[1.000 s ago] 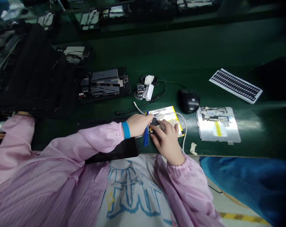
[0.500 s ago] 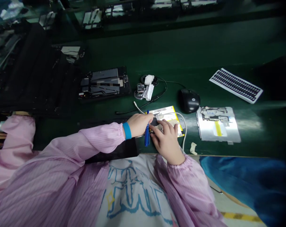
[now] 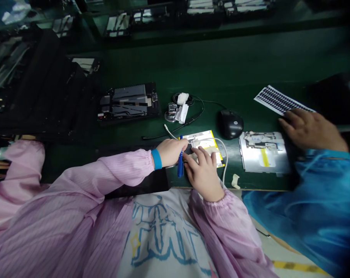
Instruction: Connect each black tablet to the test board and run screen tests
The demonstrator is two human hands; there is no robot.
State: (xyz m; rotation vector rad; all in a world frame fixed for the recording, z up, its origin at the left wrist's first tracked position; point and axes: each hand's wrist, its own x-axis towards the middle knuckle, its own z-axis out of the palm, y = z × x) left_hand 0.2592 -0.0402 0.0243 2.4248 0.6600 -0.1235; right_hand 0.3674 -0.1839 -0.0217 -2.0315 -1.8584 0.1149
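Note:
My left hand (image 3: 169,152), with a blue band at its wrist, is closed around a slim blue stick-like tool (image 3: 180,166). The tool stands across a flat silver panel with yellow edges (image 3: 205,134), which looks like a tablet part; its tip is hidden. Resting over the panel's front part is my right hand (image 3: 205,170), fingers bent and apart, fingertips close to the tool. A white cable (image 3: 226,158) loops over the panel and past the right hand. Under my left forearm lies a dark flat panel (image 3: 151,181).
A black mouse (image 3: 231,123) and a silver plate (image 3: 250,160) are to the right. Another person's hand (image 3: 312,129) in a blue sleeve reaches over a keyboard-patterned sheet (image 3: 273,101). Left stand an opened tablet (image 3: 128,102) and stacked black trays (image 3: 41,85).
Another person's blue-sleeved arm has come in from the right, its hand now at the keyboard-patterned sheet. My own hands and the blue tool stay nearly where they were.

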